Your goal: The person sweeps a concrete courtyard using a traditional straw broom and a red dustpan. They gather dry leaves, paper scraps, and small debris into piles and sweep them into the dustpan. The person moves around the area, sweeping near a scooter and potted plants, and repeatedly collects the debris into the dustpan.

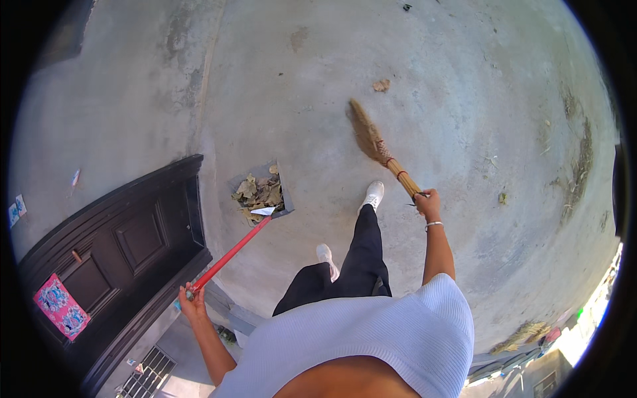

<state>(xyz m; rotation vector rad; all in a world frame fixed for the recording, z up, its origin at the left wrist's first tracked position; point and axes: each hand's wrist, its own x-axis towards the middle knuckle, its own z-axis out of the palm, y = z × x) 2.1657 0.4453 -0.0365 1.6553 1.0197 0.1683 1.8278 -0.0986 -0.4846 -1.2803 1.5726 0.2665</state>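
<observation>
My left hand (192, 304) is closed around the end of the red handle of a dustpan (287, 199). The pan rests on the concrete floor, heaped with dry brown leaves (260, 192), and a white piece (263, 211) shows where the handle joins it. In my right hand (426, 201) is a straw broom (391, 166), gripped near the top of its bound handle. Its bristles point forward and left, low over the floor; whether they touch it I cannot tell. A single dry leaf (381, 85) lies beyond the bristle tip.
A dark panelled door (142, 235) in a wall stands at the left, with a pink patterned sheet (62, 306) on it. Straw debris (580, 169) is strewn along the right. A small leaf (503, 198) lies right of my hand. A straw bundle (521, 337) is at the lower right.
</observation>
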